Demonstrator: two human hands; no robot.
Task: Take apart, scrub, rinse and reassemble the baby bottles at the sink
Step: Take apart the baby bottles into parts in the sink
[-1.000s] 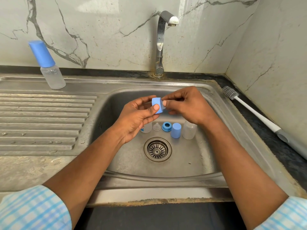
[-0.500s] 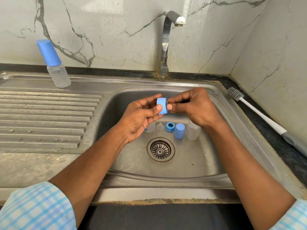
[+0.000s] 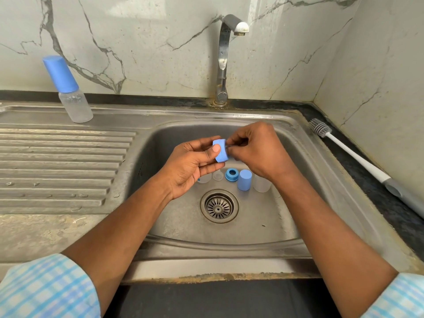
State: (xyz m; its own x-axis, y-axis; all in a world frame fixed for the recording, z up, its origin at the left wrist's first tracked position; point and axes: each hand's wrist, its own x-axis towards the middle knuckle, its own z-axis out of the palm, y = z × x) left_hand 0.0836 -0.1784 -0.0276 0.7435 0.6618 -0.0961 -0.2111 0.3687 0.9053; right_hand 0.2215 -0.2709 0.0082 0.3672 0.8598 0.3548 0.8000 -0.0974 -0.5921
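**Blue collar held between both your hands over the basin**

You hold the blue collar [image 3: 220, 152] in the air above the back of the sink [image 3: 206, 265]. Your left hand [image 3: 190, 166] grips it, thumb pressed on its near face and fingers curled behind. Your right hand [image 3: 257, 152] pinches the collar's right rim with its fingertips. A sliver of something clear shows there, too small to identify.

Below your hands, a row of parts stands on the basin floor just behind the drain [image 3: 219, 206]. From the left come a clear bottle body [image 3: 205, 177] partly hidden by your left hand, a clear nipple [image 3: 218, 176], a blue ring [image 3: 231, 175], a blue cap [image 3: 244, 180] and a second clear body [image 3: 261, 183].

An assembled bottle [image 3: 68, 90] with its blue cap on stands on the drainboard at far left. The bottle brush [image 3: 344, 152] lies on the dark counter to the right. The tap [image 3: 226, 58] rises at the back.
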